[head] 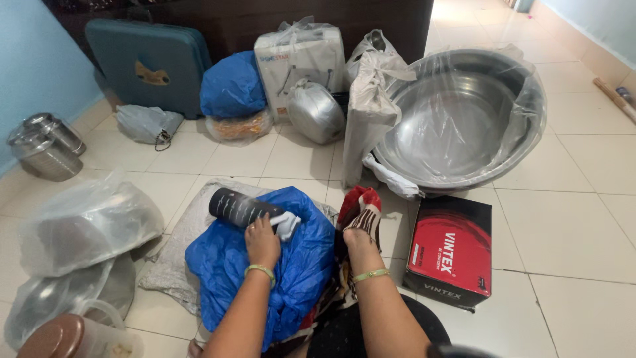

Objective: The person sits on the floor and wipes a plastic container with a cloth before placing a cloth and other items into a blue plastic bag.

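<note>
Both forearms reach forward from the bottom edge of the view, each with a thin light-green bangle at the wrist. The left hand lies palm down, fingers curled over the near end of a dark cylindrical bottle and the white cloth bunched at that end; it grips them there. The bottle lies on its side, tilted up to the left, on a crumpled blue plastic bag spread over a grey sack on the tiled floor. The right hand is closed around a red, black and white patterned cloth, pinching its folded edge just right of the blue bag.

Behind, a large steel basin wrapped in clear plastic leans tilted toward the view. At far left sits a teal suitcase. A white box in clear plastic stands upright at the back, printed with a line drawing. A second blue bag rests left of it. A red and black rectangular carton lies flat just right of the right hand, its lettering in white. Steel canisters stand by the left wall.
</note>
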